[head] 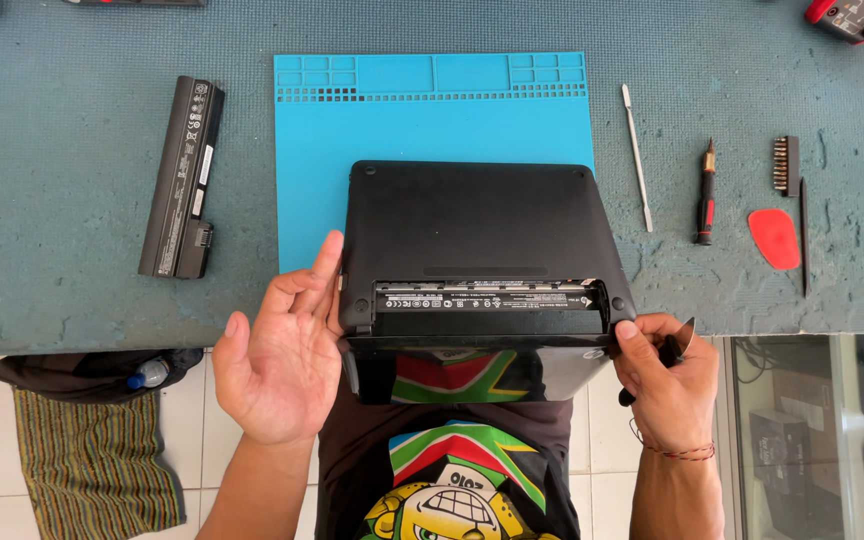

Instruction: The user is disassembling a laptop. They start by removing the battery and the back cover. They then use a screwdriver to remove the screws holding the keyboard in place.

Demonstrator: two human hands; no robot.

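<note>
**A:** What do I have closest to me?

**B:** My two hands at the near edge of the laptop (479,262). It lies upside down, base up, its near end hanging over the table (52,300) edge toward my body, so I can get at that edge from both sides. My left hand (277,355) is spread wide, palm up and fingers apart, gripping nothing; only the fingertips rest against the laptop's left near corner, which I judge steadies it.

**A:** And the right?

**B:** My right hand (664,375) is curled at the right near corner, thumb and fingers pinching the laptop's edge. It also has a thin dark pry tool (680,340) tucked in the fingers, its tip poking up beside that corner. How firmly the tool is gripped I cannot tell.

**A:** What's open on the laptop?

**B:** The long battery bay (487,298) along the near side is exposed, labels visible inside. The battery (182,180) itself lies well apart on the left of the table, out of the way.

**A:** Further out?

**B:** The laptop sits on a blue work mat (432,110), whose tray compartments are at the far end. To the right, laid in a row within reach: a metal spudger (637,158), a small screwdriver (705,195), a bit holder (785,166), a red pick (774,238).
</note>
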